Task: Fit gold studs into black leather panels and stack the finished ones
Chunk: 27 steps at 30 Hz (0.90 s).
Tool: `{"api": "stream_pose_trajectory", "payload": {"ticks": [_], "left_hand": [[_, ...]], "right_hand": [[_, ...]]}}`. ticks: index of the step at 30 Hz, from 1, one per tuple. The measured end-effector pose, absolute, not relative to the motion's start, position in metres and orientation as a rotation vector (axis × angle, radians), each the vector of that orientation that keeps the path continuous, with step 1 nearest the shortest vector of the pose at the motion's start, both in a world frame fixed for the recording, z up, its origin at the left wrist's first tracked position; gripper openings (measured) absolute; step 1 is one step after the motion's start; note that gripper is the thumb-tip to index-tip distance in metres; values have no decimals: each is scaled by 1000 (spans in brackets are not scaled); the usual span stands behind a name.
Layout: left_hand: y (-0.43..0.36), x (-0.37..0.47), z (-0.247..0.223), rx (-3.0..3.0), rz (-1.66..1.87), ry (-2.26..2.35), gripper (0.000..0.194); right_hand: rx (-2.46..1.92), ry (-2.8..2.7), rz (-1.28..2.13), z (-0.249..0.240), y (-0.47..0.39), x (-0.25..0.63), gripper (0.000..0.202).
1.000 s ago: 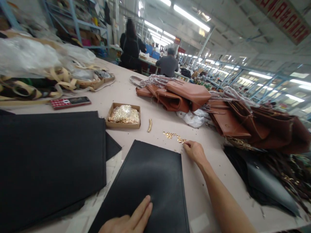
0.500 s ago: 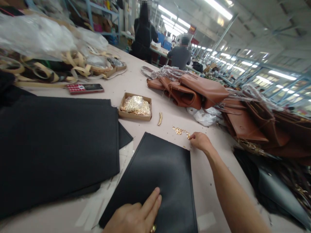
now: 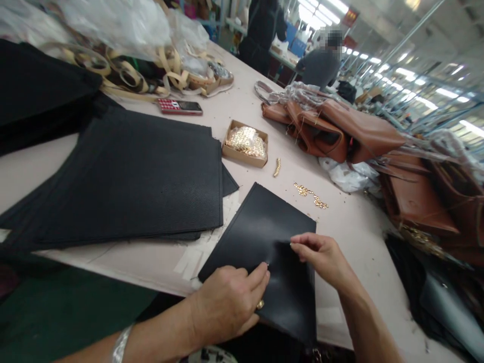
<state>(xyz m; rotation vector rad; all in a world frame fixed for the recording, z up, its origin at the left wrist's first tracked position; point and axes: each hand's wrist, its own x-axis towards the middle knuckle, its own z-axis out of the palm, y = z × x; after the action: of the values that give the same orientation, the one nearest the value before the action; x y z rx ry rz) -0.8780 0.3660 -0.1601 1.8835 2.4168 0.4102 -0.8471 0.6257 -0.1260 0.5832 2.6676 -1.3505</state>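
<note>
A black leather panel (image 3: 260,222) lies at the table's front edge, its near end reaching past the edge. My left hand (image 3: 236,297) is closed on the panel's near left side, fingers pressed on top and thumb hidden. A tiny point shows at its fingertips. Above the panel, my right hand (image 3: 317,254) pinches a tiny piece, probably one of the gold studs, mostly hidden by the fingertips. Loose gold studs (image 3: 320,202) are scattered beyond the panel. Left of them is a short stacked row of gold pieces (image 3: 277,167). A cardboard box (image 3: 245,158) holds more in clear plastic.
Stacked black panels (image 3: 151,176) lie to the left. Brown leather bags (image 3: 359,126) are piled at the right, with dark leather pieces (image 3: 434,302) nearer. A red phone (image 3: 180,107) lies behind, near tangled tan strips (image 3: 132,75). Two people are farther back.
My right hand has come back from the loose gold studs to above the panel, fingertips pinched. My left hand still presses on the panel. The view has shifted left and down.
</note>
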Motion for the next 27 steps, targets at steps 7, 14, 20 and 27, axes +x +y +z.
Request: {"api": "stream_pose_trajectory", "payload": {"ticks": [7, 14, 20, 27], "left_hand": [[366, -877, -161, 1929, 440, 2472, 51], [365, -877, -165, 1926, 489, 2489, 51], [365, -876, -164, 1922, 518, 2476, 49], [365, -877, -165, 1936, 540, 2436, 47]], "right_hand": [[330, 2681, -1177, -126, 565, -828, 17], [352, 2668, -1039, -125, 565, -839, 17], [396, 2552, -1013, -123, 566, -850, 15], [438, 2438, -869, -116, 570, -870, 1]]}}
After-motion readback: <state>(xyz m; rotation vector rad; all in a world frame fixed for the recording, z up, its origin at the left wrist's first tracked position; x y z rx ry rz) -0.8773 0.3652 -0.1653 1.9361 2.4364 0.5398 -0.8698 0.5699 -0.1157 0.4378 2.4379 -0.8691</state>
